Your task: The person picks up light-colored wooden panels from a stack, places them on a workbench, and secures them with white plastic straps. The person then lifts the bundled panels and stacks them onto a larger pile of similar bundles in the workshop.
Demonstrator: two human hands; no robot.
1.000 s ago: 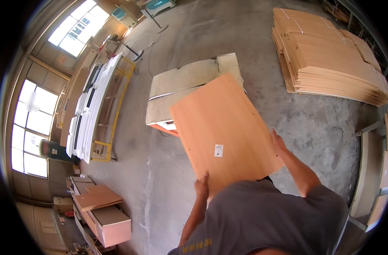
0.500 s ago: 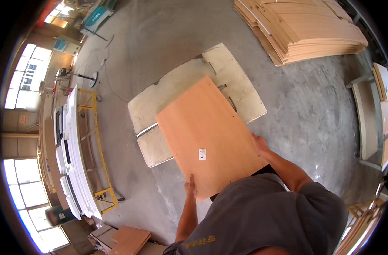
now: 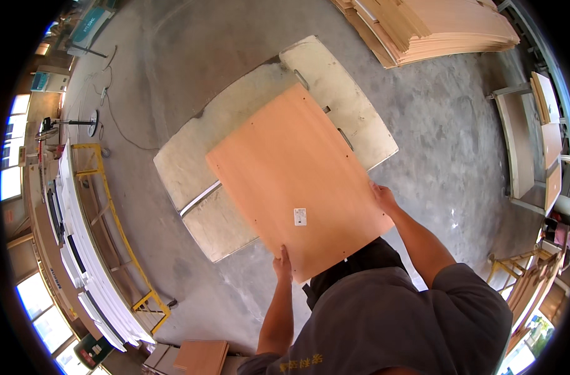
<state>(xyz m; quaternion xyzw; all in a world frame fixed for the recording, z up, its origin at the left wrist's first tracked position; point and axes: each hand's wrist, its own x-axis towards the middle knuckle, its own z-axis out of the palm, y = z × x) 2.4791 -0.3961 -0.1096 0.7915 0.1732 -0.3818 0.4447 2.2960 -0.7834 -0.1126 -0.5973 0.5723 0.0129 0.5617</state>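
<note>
Between my two hands is a large rectangular wood-coloured panel [image 3: 279, 165], with small dark holes along its edges and a white label [image 3: 300, 217] near its close end. My left hand [image 3: 283, 265] grips the left edge by the near corner, thumb lying on top. On the right edge my right hand [image 3: 383, 199] is closed, its other fingers hidden below the panel. Beneath the panel's far part spreads a worn cream-coloured work surface [image 3: 341, 94] with slots in it and a gap at its left. Whether the panel touches that surface I cannot tell.
A tall pile of flat boards [image 3: 447, 37] lies at the far right. Along the left runs a yellow metal rack [image 3: 119, 231] beside stacked white panels [image 3: 88, 269]. Smaller brown boards [image 3: 200, 357] sit at the lower left. A cable [image 3: 119, 122] trails over the concrete floor.
The view has shifted, so the surroundings sit differently in the picture. Both hands keep their grip on the panel, and more of the dark clothing at my waist shows below its near edge.
</note>
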